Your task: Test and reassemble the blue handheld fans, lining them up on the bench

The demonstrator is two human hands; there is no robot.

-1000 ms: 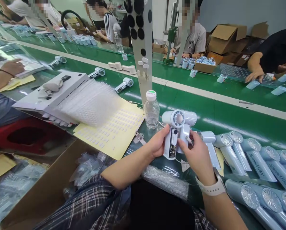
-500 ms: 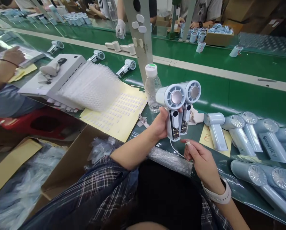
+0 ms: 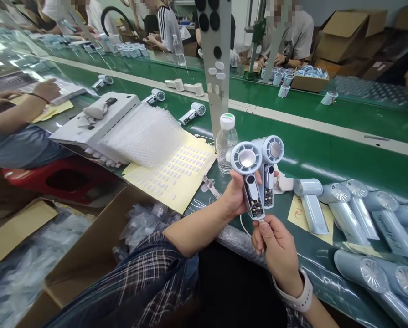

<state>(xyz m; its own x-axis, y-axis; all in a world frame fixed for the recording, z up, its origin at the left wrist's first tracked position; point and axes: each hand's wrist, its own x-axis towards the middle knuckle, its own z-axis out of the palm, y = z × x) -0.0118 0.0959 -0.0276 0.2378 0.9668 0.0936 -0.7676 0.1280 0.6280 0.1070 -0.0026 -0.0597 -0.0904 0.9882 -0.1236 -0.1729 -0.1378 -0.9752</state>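
Observation:
Two light-blue handheld fans are held side by side in my left hand [image 3: 236, 195], fingers wrapped round their handles. The nearer fan [image 3: 246, 158] and the farther fan [image 3: 273, 149] both have their handle fronts off, baring circuit boards. My right hand [image 3: 275, 246] pinches a small white cable plug [image 3: 260, 221] at the bottom end of the nearer fan's handle; how far it sits in the port I cannot tell. A white cable [image 3: 245, 225] loops below the handles. Just behind the fans stands a clear water bottle [image 3: 226, 136].
Several finished-looking fans [image 3: 313, 205] lie to the right. Left are a yellow sheet with small white pieces [image 3: 176, 173], bubble wrap [image 3: 145, 132], a white box [image 3: 97, 114] and a carton of plastic bags [image 3: 77, 255]. A grey post [image 3: 217, 105] rises ahead; a co-worker's arm [image 3: 22, 109] is far left.
My right hand has brought the cable plug up to the lower end of the nearer fan. The fans are tilted more, and the camera view has shifted.

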